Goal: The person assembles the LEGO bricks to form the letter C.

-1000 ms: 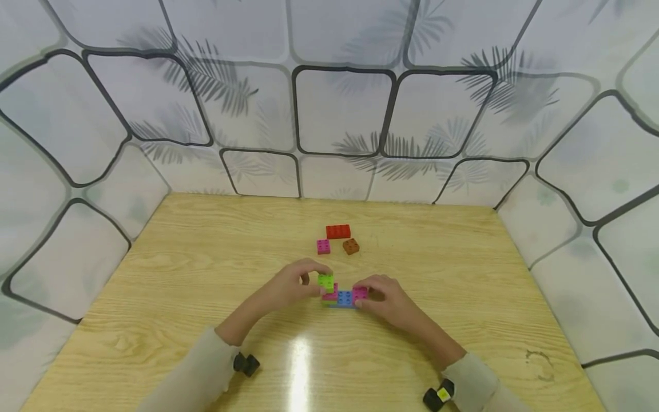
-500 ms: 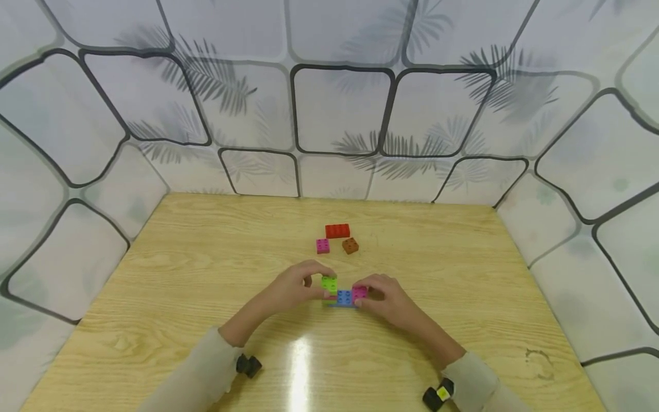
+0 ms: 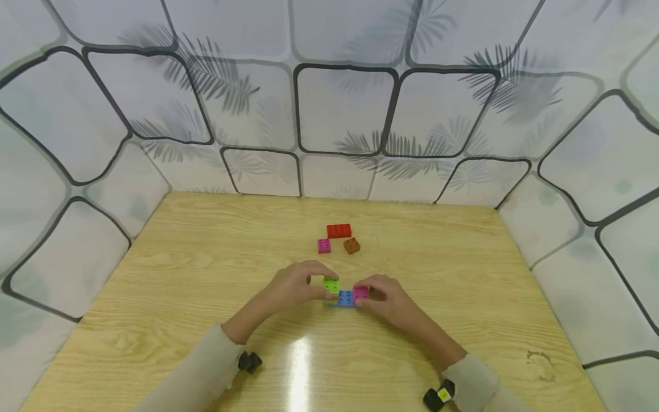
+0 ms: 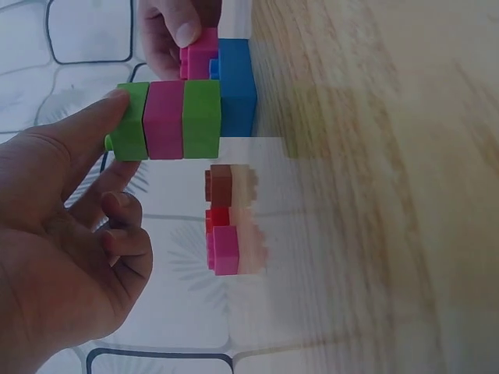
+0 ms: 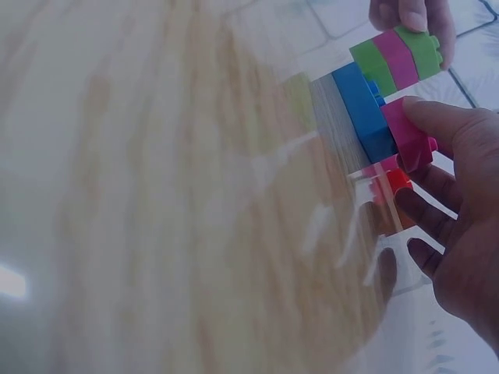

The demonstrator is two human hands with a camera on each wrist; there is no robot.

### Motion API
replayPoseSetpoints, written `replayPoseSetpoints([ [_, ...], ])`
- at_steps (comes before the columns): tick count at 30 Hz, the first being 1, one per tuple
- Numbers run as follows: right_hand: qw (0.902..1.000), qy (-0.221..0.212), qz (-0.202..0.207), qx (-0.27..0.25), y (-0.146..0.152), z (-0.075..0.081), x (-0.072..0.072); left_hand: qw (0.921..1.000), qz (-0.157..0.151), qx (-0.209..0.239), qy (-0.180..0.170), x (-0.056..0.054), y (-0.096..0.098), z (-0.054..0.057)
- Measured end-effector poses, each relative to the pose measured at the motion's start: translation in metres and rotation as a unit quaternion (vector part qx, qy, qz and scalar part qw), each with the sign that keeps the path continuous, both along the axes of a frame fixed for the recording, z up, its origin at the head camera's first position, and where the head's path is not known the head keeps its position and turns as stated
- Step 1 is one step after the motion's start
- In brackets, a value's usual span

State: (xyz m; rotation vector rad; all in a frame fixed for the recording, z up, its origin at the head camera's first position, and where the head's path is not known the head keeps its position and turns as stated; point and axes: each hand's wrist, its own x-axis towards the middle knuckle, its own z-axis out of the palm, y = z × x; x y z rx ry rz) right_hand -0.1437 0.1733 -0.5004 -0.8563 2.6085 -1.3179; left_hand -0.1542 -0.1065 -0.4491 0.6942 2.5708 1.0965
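Observation:
A long blue brick (image 3: 345,297) lies on the table with bricks stacked at both its ends. Over its left end the left wrist view shows a lower green brick (image 4: 201,119), a pink brick (image 4: 164,120) and a top green brick (image 4: 133,121), lined up face to face. My left hand (image 3: 298,286) pinches that top green brick between thumb and fingers. At the other end sits a second pink brick (image 5: 407,134), which my right hand (image 3: 389,300) pinches between thumb and fingertips. Some blue studs show between the two stacks.
Beyond the hands lie a red brick (image 3: 338,231), a loose pink brick (image 3: 324,246) and a brown brick (image 3: 352,246), close together. The wooden table (image 3: 206,246) is bordered at the back and sides by patterned cloth walls (image 3: 345,109).
My left hand has moved slightly right and brought the green brick down onto the pink brick, squaring it over the stack. My right hand keeps its hold in the same spot.

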Motion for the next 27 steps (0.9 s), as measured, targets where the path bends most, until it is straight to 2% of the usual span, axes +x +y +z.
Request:
replayPoseSetpoints([
  [10, 1.0, 0.0, -0.004, -0.004, 0.001, 0.0022, 0.0014, 0.9999, 0.015, 0.0, -0.005, 0.0019, 0.0012, -0.0021],
  [18, 1.0, 0.001, -0.004, -0.004, -0.0005, 0.0014, 0.0004, 0.9986, 0.013, 0.047, -0.023, 0.0068, 0.001, -0.0072],
  [22, 1.0, 0.002, -0.005, 0.0, -0.0008, 0.0005, -0.0008, 0.998, 0.015, 0.061, -0.013, 0.0067, 0.0021, -0.0078],
  [27, 1.0, 0.0, -0.001, -0.002, -0.0002, -0.0004, -0.0013, 0.9983, 0.018, 0.056, 0.004, 0.0052, 0.0029, -0.0082],
])
